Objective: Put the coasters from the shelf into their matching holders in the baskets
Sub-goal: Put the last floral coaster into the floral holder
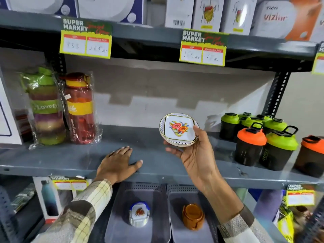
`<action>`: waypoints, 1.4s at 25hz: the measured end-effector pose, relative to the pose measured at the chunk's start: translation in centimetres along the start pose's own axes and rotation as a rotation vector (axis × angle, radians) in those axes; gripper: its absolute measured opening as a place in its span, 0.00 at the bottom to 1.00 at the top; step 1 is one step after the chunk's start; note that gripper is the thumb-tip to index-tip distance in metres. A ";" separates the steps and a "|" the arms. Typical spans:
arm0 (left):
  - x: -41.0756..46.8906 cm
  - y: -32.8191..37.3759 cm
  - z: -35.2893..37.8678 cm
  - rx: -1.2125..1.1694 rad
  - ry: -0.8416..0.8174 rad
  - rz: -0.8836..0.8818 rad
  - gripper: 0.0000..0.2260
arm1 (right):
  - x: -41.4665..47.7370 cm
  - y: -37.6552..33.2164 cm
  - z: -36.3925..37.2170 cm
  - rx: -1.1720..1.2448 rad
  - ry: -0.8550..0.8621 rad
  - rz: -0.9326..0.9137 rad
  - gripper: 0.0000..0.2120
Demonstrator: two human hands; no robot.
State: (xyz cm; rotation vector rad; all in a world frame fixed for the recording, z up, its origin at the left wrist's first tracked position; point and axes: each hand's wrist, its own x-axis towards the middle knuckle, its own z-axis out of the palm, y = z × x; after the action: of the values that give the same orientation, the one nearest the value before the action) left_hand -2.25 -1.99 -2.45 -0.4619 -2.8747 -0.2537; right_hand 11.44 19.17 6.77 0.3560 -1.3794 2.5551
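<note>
My right hand (194, 155) holds a small stack of white coasters (178, 128) with a red and orange flower print and gold rims, lifted above the grey shelf (152, 155). My left hand (119, 163) lies flat on that shelf, palm down, fingers apart, holding nothing. Below the shelf stand two grey baskets. The left basket (121, 195) has a white holder (139, 213) with a floral print and blue trim. In the right basket (175, 192) sits an orange-brown holder (192, 216).
Wrapped bottles (61, 107) stand on the shelf at the left. Green and orange lidded shakers (259, 139) crowd the right. Price tags (203, 48) hang from the upper shelf, with boxes above. A boxed bottle (50, 199) stands left of the baskets.
</note>
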 end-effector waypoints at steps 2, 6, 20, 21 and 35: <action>-0.1 0.1 -0.1 -0.002 0.020 0.008 0.39 | -1.3 1.3 -0.8 -0.145 0.079 -0.007 0.13; 0.0 0.0 -0.4 -0.003 -0.066 0.009 0.44 | -4.2 4.0 -2.8 -0.387 0.064 0.143 0.15; 0.2 0.1 -0.2 0.062 0.006 0.010 0.41 | -2.7 27.5 -14.3 -0.554 0.289 0.778 0.07; 0.2 0.1 -0.1 0.060 0.007 0.009 0.41 | -2.1 29.1 -14.9 -0.563 0.295 0.797 0.09; 0.2 0.1 0.1 0.025 0.034 0.008 0.41 | 1.4 36.0 -17.2 -0.523 0.394 0.808 0.22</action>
State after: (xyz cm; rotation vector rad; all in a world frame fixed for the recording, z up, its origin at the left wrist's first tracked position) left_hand -2.42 -1.80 -2.45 -0.4603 -2.8390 -0.2215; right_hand -2.61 14.41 -30.35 -0.9092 -2.2204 2.3925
